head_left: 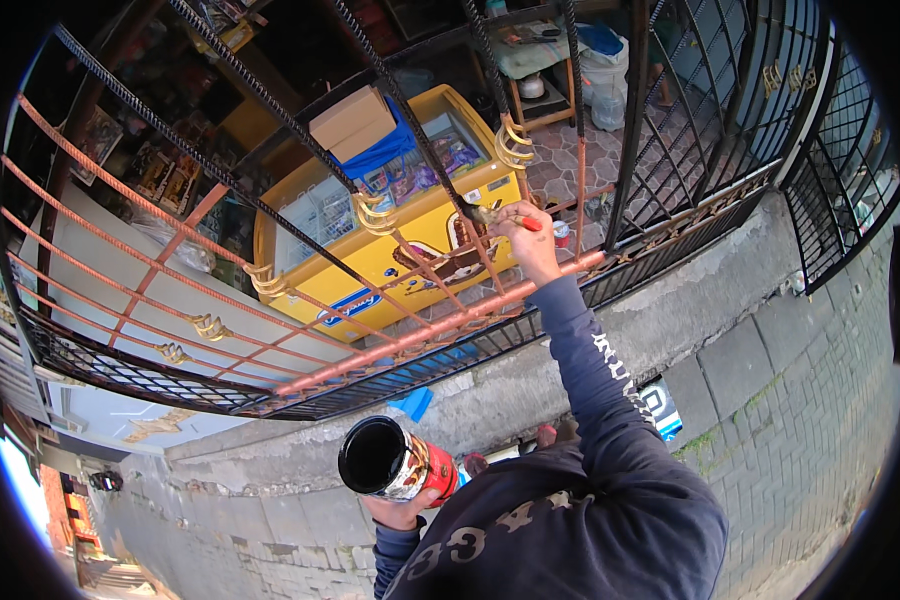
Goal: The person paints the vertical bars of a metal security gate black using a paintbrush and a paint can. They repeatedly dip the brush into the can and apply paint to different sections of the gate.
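Note:
My right hand (pixel 528 240) is raised to the metal fence (pixel 440 325) and grips a small paintbrush with a red handle (pixel 510 218), its bristles touching a thin bar between the twisted black uprights. My left hand (pixel 402 508) holds a paint can (pixel 390 462) from below, close to my chest, its open mouth showing black paint. Part of the fence is reddish-brown primer colour, part is black, with gold curled ornaments (pixel 513 143).
Behind the fence stands a yellow chest freezer (pixel 400 250) with a cardboard box (pixel 352 122) on top. A wooden table (pixel 535 60) and bags sit further back. A low concrete wall (pixel 690 290) carries the fence; paving stones (pixel 810 400) lie to the right.

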Demonstrator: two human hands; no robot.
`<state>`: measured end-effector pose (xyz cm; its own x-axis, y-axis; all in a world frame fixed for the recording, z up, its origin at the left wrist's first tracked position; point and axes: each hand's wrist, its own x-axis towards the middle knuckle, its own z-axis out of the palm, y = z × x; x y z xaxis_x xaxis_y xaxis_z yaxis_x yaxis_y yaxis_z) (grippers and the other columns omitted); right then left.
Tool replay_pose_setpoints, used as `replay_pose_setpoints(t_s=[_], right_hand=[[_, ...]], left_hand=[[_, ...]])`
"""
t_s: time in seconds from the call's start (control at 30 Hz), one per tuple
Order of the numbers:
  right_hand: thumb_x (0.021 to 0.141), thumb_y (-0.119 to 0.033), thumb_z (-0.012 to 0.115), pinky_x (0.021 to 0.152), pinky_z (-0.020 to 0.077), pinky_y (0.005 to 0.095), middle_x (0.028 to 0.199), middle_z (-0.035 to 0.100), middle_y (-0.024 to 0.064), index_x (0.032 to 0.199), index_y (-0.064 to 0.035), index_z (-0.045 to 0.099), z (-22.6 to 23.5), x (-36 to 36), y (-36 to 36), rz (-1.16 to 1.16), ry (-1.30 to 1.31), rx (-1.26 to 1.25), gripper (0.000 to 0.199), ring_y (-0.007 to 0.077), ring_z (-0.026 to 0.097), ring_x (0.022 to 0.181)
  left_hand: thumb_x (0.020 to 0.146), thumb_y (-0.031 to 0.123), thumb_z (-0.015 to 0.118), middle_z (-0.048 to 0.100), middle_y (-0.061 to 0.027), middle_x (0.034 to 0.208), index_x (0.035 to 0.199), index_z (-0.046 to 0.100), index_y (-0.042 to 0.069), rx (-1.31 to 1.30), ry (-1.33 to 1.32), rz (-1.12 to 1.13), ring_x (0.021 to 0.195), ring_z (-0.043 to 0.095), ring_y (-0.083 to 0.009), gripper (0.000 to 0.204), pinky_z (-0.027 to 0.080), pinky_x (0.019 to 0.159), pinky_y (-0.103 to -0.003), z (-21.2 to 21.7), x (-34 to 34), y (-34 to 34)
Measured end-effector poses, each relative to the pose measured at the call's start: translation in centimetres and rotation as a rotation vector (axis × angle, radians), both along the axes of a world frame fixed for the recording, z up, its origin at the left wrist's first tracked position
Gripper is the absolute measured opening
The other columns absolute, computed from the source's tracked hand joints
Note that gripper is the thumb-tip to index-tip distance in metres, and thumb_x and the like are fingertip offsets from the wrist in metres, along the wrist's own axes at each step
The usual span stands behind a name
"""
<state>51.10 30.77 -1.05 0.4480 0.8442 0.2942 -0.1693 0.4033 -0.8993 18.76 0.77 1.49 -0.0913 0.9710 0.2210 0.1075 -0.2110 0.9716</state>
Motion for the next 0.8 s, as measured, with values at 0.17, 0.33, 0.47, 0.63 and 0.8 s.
replay_pose_setpoints(t_s=[0.17,0.33,0.47,0.63,0.8], right_hand=[[0.081,0.008,0.062,0.076,0.0584,0.0309,0.085,0.069,0.0106,0.086,0.0051,0.065,-1.1,0.1,0.5,0.019,0.059,-0.044,0.007,0.0205,0.073,0.082],[0.077,0.002,0.065,0.071,0.0515,0.0278,0.085,0.068,0.0053,0.083,0.0034,0.070,-1.7,0.2,0.4,0.128,0.066,-0.103,0.007,0.0136,0.066,0.076],[0.076,0.000,0.067,0.075,0.0522,0.0320,0.087,0.069,0.0082,0.084,0.0016,0.071,-0.8,-0.6,-0.7,0.062,-0.053,-0.062,0.009,0.0183,0.067,0.082],[0.079,-0.001,0.066,0.075,0.0550,0.0441,0.096,0.062,0.0152,0.094,-0.0033,0.065,1.4,-3.0,-2.0,-0.014,-0.782,0.302,0.015,0.0354,0.065,0.084],[0.081,-0.004,0.070,0.074,0.0572,0.0465,0.104,0.054,0.0157,0.110,-0.0069,0.057,2.9,-3.4,-1.8,-0.121,-1.207,0.215,0.032,0.0367,0.063,0.095]], left_hand=[[0.061,0.029,0.101,0.062,-0.0167,0.131,0.140,0.047,-0.004,0.004,-0.001,0.017,0.116,0.065,-0.0272,0.101,0.054,0.101,-0.040,-0.1,0.2,0.2],[0.060,0.030,0.101,0.062,-0.0167,0.131,0.139,0.047,-0.004,-0.022,-0.028,0.014,0.116,0.065,-0.0267,0.102,0.054,0.101,-0.040,0.0,0.7,0.2],[0.060,0.028,0.101,0.063,-0.0157,0.129,0.137,0.050,-0.005,-0.032,0.034,0.002,0.115,0.065,-0.0261,0.099,0.054,0.101,-0.039,0.0,0.6,0.3],[0.060,0.026,0.101,0.065,-0.0143,0.126,0.135,0.052,-0.005,-0.033,-0.014,-0.015,0.113,0.066,-0.0251,0.095,0.054,0.100,-0.039,-0.3,0.5,0.6],[0.059,0.024,0.102,0.066,-0.0143,0.125,0.133,0.055,-0.005,-0.018,-0.110,0.019,0.110,0.068,-0.0245,0.092,0.056,0.097,-0.038,-0.3,1.0,0.5]])
